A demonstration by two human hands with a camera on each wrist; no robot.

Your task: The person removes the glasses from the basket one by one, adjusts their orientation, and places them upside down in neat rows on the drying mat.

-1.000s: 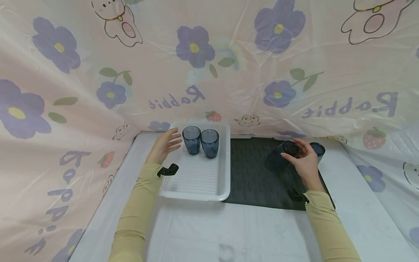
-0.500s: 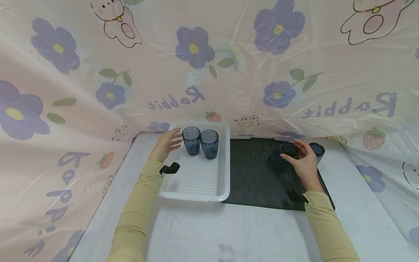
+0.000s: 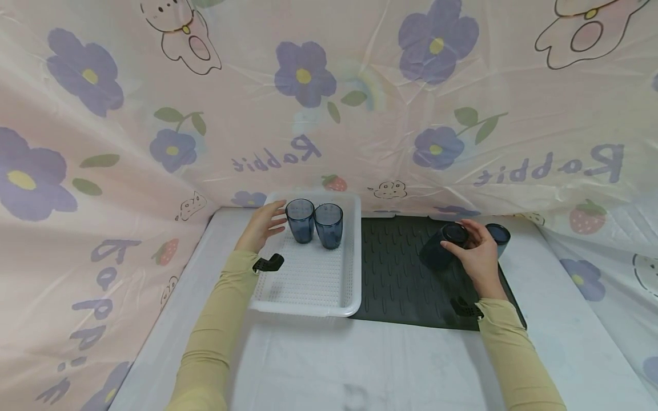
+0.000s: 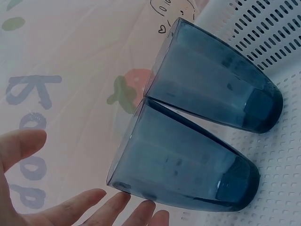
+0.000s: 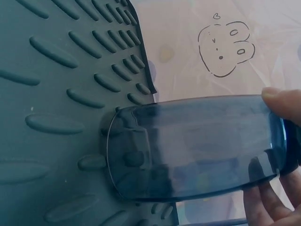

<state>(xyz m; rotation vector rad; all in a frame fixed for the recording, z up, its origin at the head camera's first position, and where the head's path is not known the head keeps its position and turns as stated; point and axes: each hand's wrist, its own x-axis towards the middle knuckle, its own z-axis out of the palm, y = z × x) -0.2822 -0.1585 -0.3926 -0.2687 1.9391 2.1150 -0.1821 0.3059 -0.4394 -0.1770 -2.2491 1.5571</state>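
Observation:
Two blue-tinted drinking glasses stand upright side by side in the white plastic basket (image 3: 308, 285). My left hand (image 3: 261, 227) is beside the left glass (image 3: 300, 222), with its fingers extended and thumb apart. In the left wrist view, some fingertips (image 4: 146, 207) lie at that glass's side near the rim; contact is hard to tell. The second glass (image 3: 329, 227) is to its right. Over the black ridged mat (image 3: 396, 274), my right hand (image 3: 480, 254) grips an upside-down glass (image 5: 207, 146) near its base, rim down at the mat, between thumb and fingers.
Another upside-down glass (image 3: 497, 235) stands just right of my right hand, partly hidden by it. The basket sits against the mat's left side. A patterned curtain (image 3: 360, 142) hangs behind the white-covered table (image 3: 308, 354).
My left hand has shifted slightly right, nearer the left glass. My right hand and the glass it grips stay almost still over the mat.

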